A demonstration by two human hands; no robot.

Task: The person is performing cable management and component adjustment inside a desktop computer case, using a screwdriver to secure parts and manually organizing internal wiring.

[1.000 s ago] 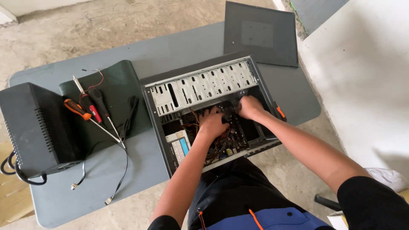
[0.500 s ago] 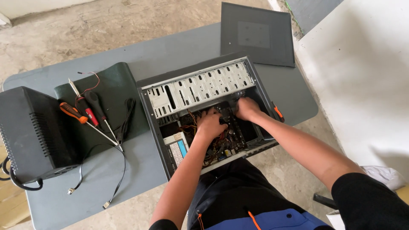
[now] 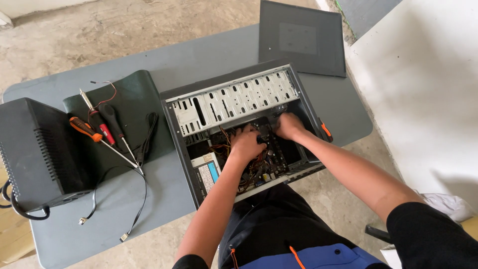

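A: Position of hands?

B: Both are inside the open computer case (image 3: 239,99), which lies on its side on the grey desk (image 3: 199,55). My left hand (image 3: 245,143) rests on the circuit board (image 3: 269,159) amid the coloured wires, fingers curled downward. My right hand (image 3: 289,124) sits just beside it, deeper toward the case's far wall, fingers bent down onto the same board.

A: Grip state?

B: Cannot tell for either hand. The fingertips are hidden among the components, so whether they pinch anything is not visible.

A: Surroundings, relative to the hands?

B: Directly beyond both hands: the perforated metal drive cage (image 3: 234,102). Below my left hand, at the case's near corner: the power supply (image 3: 206,172) with a blue label. Well to the left of my left hand: a dark green mat (image 3: 134,99) carrying an orange-handled screwdriver (image 3: 84,128), a red-handled one (image 3: 99,130) and a black-handled one (image 3: 110,117), plus a black cable (image 3: 144,149). Farther left: a black box unit (image 3: 40,149). Beyond my right hand, at the desk's far edge: the detached side panel (image 3: 303,40).
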